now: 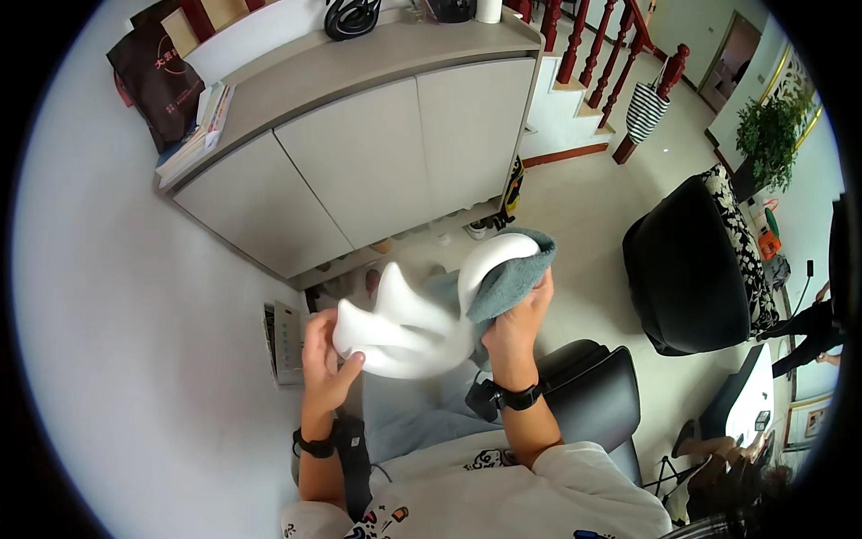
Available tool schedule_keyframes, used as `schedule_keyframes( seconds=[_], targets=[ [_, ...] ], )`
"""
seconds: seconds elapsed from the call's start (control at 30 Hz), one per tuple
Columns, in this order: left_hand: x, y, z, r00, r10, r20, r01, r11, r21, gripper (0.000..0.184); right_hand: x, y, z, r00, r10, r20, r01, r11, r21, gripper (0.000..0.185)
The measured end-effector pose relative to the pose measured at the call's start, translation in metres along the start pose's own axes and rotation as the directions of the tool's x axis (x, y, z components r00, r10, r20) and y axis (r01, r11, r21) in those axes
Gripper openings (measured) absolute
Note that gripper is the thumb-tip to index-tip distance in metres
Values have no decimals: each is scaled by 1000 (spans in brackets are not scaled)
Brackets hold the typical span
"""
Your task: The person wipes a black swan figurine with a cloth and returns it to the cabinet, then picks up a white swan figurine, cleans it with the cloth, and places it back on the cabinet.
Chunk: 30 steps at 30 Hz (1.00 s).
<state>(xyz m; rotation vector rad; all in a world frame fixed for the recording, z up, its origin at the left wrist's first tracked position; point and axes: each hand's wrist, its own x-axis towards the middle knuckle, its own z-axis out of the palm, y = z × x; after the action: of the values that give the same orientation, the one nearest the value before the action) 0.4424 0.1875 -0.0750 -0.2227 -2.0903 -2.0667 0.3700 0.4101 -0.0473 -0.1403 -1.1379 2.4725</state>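
Observation:
A glossy white swan figurine (409,337) is held up in front of my body, with its curved neck toward the right. My left hand (325,364) grips its tail end, thumb on the near side and fingers behind. A grey-green cloth (514,286) is bunched against the swan's head and neck. My right hand (521,325) is closed on this cloth, and its fingertips are partly hidden behind the fabric. Part of the cloth also shows behind the figurine.
A long grey cabinet (350,153) stands ahead, with a dark bag (162,85) and books (202,126) on its left end. Shoes (476,229) sit beneath it. A black stool (588,395) and a black armchair (687,269) are at right; another person (732,472) is at lower right.

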Motion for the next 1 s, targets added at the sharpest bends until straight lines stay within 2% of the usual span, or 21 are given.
schedule_keyframes(
  seconds=[0.03, 0.07, 0.17, 0.2, 0.3, 0.33, 0.43, 0.57, 0.67, 0.77, 0.87, 0.93, 1.0],
  targets=[
    [-2, -4, -2, 998, 49, -39, -49, 999, 2, 53, -1, 0, 0, 999, 33, -41, -32, 999, 11, 28],
    [-4, -10, -6, 999, -6, -39, 7, 1000, 8, 64, -1, 2, 0, 999, 24, -40, -23, 999, 44, 24],
    [-24, -48, -4, 990, -38, -136, 1, 965, -263, 83, -6, 6, 5, 999, 28, -43, -23, 994, 111, 22],
    [-33, -58, 3, 971, -92, -219, 33, 965, -258, 98, -8, 9, 7, 997, 34, -68, -25, 993, 119, 21],
    [-33, -56, 23, 953, -60, -296, -54, 931, -362, 98, -16, 19, 14, 994, 39, -105, -25, 991, 131, 19],
    [-32, -58, 24, 954, -29, -298, -103, 903, -418, 87, -17, 26, 13, 995, 32, -90, -20, 991, 129, 19],
    [-34, -50, 20, 907, -178, -382, 59, 951, -304, 72, -20, 32, 15, 995, 20, -95, -5, 989, 148, 19],
    [-28, -16, 7, 936, -3, -351, -23, 997, -71, 63, -18, 43, 2, 997, 45, -61, -39, 994, 97, 22],
    [-27, 6, -7, 948, 73, -311, -49, 995, 84, 61, -14, 59, -7, 982, 130, -139, -112, 985, 129, 20],
    [-28, 21, -26, 942, 77, -325, -42, 993, 111, 58, -15, 63, -17, 994, 109, 19, -110, 992, 61, 21],
    [-31, 42, -44, 934, 97, -345, -45, 987, 155, 61, -18, 51, -17, 956, 8, 293, 45, 984, -173, 19],
    [-29, 53, -56, 918, 176, -354, -106, 972, 209, 63, -19, 36, -9, 869, -41, 494, 203, 939, -279, 18],
    [-32, 70, -64, 922, 177, -345, -78, 957, 281, 62, -18, 31, -6, 734, -73, 675, 398, 852, -341, 21]
  ],
)
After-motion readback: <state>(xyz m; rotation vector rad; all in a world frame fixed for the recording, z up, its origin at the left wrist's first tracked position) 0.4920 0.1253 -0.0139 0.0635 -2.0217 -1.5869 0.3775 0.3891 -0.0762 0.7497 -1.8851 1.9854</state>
